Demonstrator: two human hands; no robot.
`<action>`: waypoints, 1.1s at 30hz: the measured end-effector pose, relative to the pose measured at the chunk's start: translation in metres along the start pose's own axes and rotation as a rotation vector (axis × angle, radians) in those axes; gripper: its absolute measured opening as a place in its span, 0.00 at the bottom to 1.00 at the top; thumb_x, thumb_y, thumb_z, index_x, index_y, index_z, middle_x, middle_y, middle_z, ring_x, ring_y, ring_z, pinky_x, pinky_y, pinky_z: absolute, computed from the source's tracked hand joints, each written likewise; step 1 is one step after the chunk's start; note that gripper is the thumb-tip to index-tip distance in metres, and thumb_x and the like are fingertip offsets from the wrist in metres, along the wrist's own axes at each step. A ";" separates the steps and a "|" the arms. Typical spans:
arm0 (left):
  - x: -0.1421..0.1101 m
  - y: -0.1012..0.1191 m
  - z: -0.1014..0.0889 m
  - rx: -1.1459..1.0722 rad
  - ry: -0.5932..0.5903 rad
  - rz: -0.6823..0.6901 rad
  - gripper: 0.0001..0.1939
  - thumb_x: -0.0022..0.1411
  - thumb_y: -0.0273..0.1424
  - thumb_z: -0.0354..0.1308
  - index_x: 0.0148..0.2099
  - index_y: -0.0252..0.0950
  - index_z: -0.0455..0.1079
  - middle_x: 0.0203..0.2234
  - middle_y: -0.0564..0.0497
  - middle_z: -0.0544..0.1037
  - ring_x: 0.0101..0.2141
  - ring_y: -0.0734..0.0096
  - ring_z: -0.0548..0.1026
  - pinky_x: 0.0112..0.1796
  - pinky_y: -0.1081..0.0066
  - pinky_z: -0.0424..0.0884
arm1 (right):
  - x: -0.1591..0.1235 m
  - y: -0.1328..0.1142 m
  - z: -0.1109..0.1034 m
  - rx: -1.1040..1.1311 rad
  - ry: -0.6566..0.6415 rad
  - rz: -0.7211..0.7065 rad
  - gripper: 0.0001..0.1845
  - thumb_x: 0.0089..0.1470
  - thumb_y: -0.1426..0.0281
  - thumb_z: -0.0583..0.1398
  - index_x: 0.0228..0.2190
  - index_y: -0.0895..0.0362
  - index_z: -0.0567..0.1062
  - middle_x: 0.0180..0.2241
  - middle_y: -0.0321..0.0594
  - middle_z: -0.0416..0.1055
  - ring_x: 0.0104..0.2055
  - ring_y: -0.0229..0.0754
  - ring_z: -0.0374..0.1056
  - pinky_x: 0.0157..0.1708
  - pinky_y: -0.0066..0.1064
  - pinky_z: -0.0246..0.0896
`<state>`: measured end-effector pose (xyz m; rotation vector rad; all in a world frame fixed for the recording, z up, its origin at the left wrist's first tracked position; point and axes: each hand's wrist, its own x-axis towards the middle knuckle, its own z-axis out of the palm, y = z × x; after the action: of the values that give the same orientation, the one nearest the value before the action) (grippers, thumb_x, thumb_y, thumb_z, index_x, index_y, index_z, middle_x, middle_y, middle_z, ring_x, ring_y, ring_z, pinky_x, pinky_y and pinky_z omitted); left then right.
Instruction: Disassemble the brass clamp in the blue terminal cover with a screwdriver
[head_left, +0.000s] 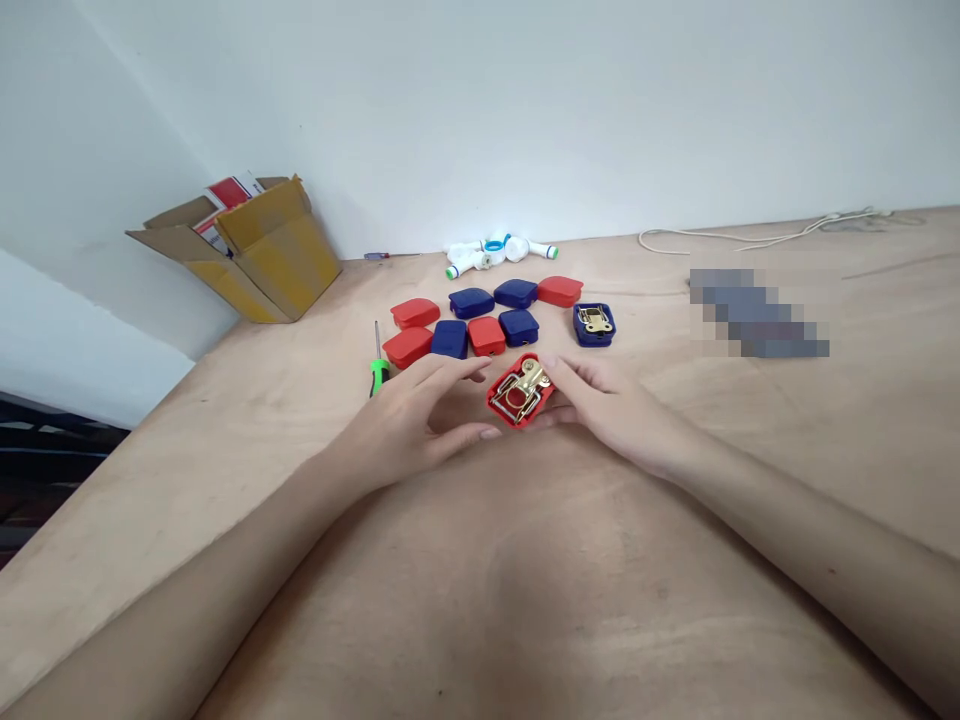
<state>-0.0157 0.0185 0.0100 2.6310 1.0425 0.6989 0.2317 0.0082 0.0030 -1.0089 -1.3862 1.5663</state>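
An opened red plug half (519,396) with brass parts inside lies on the wooden table (525,580). My right hand (600,405) grips its right side with thumb and fingers. My left hand (416,415) rests beside its left side, fingers spread and curved, fingertips touching or nearly touching the case. Just beyond lies a cluster of closed red and blue plug covers (480,315). An opened blue plug half (594,324) with brass parts lies to their right.
A green-handled screwdriver (378,362) lies left of the cluster. White plastic fittings (495,252) sit near the wall. An open cardboard box (251,250) stands at the back left. A white cord (757,238) runs along the back right. The table's edge falls away at left.
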 end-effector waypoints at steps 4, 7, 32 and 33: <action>0.002 0.001 0.001 -0.035 0.043 0.123 0.23 0.66 0.42 0.65 0.60 0.41 0.72 0.48 0.45 0.79 0.48 0.61 0.77 0.49 0.61 0.76 | 0.000 0.005 0.000 -0.240 0.029 -0.019 0.15 0.69 0.59 0.57 0.40 0.55 0.79 0.38 0.42 0.80 0.30 0.38 0.75 0.34 0.33 0.79; 0.002 0.001 0.001 -0.034 0.026 0.126 0.21 0.67 0.41 0.65 0.58 0.41 0.74 0.45 0.45 0.79 0.45 0.61 0.77 0.47 0.61 0.76 | -0.002 0.008 0.003 -0.219 0.099 -0.061 0.10 0.67 0.64 0.58 0.46 0.53 0.77 0.41 0.42 0.78 0.36 0.41 0.79 0.38 0.37 0.82; 0.001 -0.005 0.001 -0.074 -0.067 0.150 0.23 0.69 0.36 0.62 0.65 0.40 0.69 0.51 0.43 0.76 0.49 0.59 0.72 0.51 0.57 0.72 | -0.011 -0.007 -0.011 -0.607 -0.124 -0.214 0.16 0.55 0.74 0.63 0.47 0.53 0.75 0.40 0.41 0.77 0.38 0.46 0.74 0.41 0.45 0.75; 0.001 -0.005 0.001 -0.079 -0.069 0.152 0.23 0.70 0.36 0.62 0.65 0.41 0.69 0.51 0.44 0.76 0.49 0.59 0.72 0.51 0.57 0.72 | -0.011 -0.008 -0.010 -0.599 -0.129 -0.220 0.17 0.55 0.75 0.63 0.47 0.52 0.75 0.40 0.41 0.77 0.38 0.45 0.74 0.42 0.44 0.75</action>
<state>-0.0173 0.0233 0.0072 2.6658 0.7861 0.6608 0.2457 0.0022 0.0105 -1.0561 -2.0501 1.0851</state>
